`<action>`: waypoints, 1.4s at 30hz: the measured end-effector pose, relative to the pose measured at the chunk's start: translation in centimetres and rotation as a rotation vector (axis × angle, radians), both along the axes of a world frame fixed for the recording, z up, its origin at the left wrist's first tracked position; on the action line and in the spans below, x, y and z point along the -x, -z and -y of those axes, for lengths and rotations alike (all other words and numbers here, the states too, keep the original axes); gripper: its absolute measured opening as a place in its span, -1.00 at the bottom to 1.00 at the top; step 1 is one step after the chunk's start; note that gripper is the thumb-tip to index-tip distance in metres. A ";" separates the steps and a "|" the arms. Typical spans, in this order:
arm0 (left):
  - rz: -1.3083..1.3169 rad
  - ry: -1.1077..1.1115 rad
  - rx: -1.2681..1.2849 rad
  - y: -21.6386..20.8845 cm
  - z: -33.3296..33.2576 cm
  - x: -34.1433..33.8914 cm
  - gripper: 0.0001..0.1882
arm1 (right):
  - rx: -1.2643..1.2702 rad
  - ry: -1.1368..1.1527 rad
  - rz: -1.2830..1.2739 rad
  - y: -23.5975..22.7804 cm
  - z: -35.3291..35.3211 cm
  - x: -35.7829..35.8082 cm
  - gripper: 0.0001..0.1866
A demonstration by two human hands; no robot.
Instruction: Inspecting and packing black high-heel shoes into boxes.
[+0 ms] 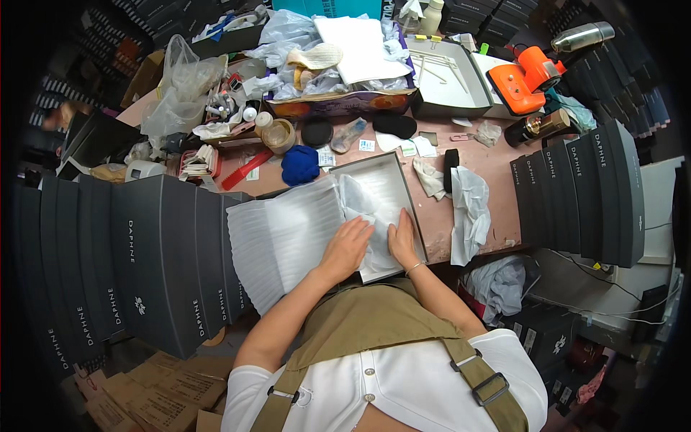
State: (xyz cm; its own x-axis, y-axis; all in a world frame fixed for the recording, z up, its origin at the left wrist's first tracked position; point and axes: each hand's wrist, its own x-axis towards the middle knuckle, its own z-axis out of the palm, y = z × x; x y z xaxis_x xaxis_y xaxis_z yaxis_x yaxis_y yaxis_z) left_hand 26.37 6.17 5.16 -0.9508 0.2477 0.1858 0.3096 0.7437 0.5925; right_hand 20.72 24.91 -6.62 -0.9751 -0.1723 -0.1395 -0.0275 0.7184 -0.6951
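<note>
A shoe box, dark outside and white inside, lies open on the pink table in front of me. In it is a bundle wrapped in thin white tissue paper; what the paper covers is hidden. A ribbed sheet of white packing foam spreads from the box's left side. My left hand lies on the wrapped bundle with its fingers stretched out. Inside the right wall of the box, my right hand rests against the paper, thumb and fingers apart.
Stacked dark shoe boxes stand left and right. Loose tissue paper and a black brush lie right of the open box. Beyond are a blue cloth ball, a red comb-like tool, a paper-filled carton and an orange device.
</note>
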 end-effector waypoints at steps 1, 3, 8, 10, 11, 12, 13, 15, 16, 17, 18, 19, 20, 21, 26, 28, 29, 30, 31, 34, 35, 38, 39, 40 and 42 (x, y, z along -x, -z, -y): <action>-0.026 0.120 0.126 1.4 -0.9 1.1 -0.55 | 0.089 0.103 -0.113 1.6 0.2 0.1 -0.36; 0.065 0.200 0.411 5.4 -2.6 2.9 -0.59 | 0.270 0.150 0.187 -0.4 0.1 1.1 -0.36; 0.103 0.283 0.619 6.6 -3.8 5.1 -0.81 | 0.171 0.021 0.363 -1.4 -1.0 2.8 -0.45; 0.176 0.320 0.576 6.4 -3.5 5.6 -0.83 | 0.261 -0.029 0.324 -0.2 -1.3 2.7 -0.55; 0.156 0.308 0.554 6.5 -3.1 5.4 -0.84 | 0.252 -0.083 0.302 -0.7 -1.1 2.6 -0.58; 0.136 0.295 0.532 6.6 -2.7 4.9 -0.85 | 0.243 -0.138 0.280 -1.2 -0.9 2.5 -0.61; 0.112 0.285 0.505 6.7 -2.7 4.8 -0.85 | 0.138 -0.196 -0.001 -1.9 -0.8 2.4 -0.63; 0.012 0.303 0.463 6.1 -2.4 4.5 -0.85 | -0.082 -0.311 -0.561 -3.8 -0.5 1.9 -0.67; -0.040 0.307 0.443 5.6 -2.2 4.3 -0.85 | -0.034 -0.315 -0.358 -5.1 -0.6 2.0 -0.68; -0.048 0.306 0.422 5.0 -2.0 4.1 -0.84 | 0.015 -0.318 -0.157 -6.5 -0.9 2.2 -0.70; -0.055 0.305 0.402 4.4 -1.8 3.9 -0.82 | 0.063 -0.319 0.045 -7.3 -1.2 2.4 -0.71; -0.067 0.313 0.380 3.6 -1.8 3.9 -0.80 | 0.099 -0.286 0.077 -7.6 -1.8 2.5 -0.66; -0.076 0.297 0.322 2.8 -1.7 3.8 -0.76 | 0.128 -0.214 0.168 -8.3 -2.3 3.0 -0.65; -0.085 0.282 0.265 2.0 -1.6 3.7 -0.72 | 0.156 -0.141 0.259 -9.2 -2.9 3.7 -0.64; -0.082 0.243 0.155 -0.7 -1.5 3.9 -0.63 | 0.131 -0.106 -0.084 -12.5 -6.6 5.1 -0.70; -0.104 0.247 0.157 -1.1 -1.9 4.2 -0.72 | 0.142 -0.073 -0.173 -15.3 -8.5 6.1 -0.74; -0.088 0.259 0.186 -1.1 -2.2 4.3 -0.70 | 0.099 -0.035 -0.191 -16.6 -9.6 6.9 -0.75; -0.073 0.270 0.214 -1.0 -2.5 4.3 -0.69 | 0.056 0.002 -0.209 -17.7 -10.7 7.8 -0.76; -0.060 0.287 0.236 -0.8 -3.0 4.5 -0.67 | 0.084 0.038 -0.228 -18.6 -12.0 8.7 -0.76; 0.076 0.337 0.429 2.3 -3.9 4.9 -0.72 | 0.098 0.035 -0.275 -19.5 -13.6 9.8 -0.76; 0.082 0.331 0.426 3.8 -3.9 5.0 -0.73 | 0.054 -0.029 -0.296 -19.0 -13.2 9.7 -0.75; 0.109 0.325 0.443 6.7 -4.3 4.4 -0.71 | -0.227 -0.146 -0.520 -17.8 -10.7 8.9 -0.67; 0.120 0.309 0.470 6.8 -4.5 4.1 -0.66 | -0.354 -0.142 -0.671 -20.0 -8.5 7.9 -0.64; 0.128 0.292 0.492 6.8 -4.8 4.1 -0.61 | -0.485 -0.138 -0.826 -21.8 -7.0 7.4 -0.61; 0.065 0.111 0.122 2.0 -4.5 2.8 -0.49 | -0.173 -0.245 -0.697 -23.3 -6.7 5.6 -0.57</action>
State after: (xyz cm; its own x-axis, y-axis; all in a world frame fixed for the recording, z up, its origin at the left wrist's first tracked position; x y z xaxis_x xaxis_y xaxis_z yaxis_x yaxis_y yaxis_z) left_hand 23.58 10.71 3.12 -0.9253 0.3693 0.0864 0.3579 0.7747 0.5212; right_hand 15.11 31.64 16.70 -0.7842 -0.4270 0.4502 -0.5920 0.7323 -0.3365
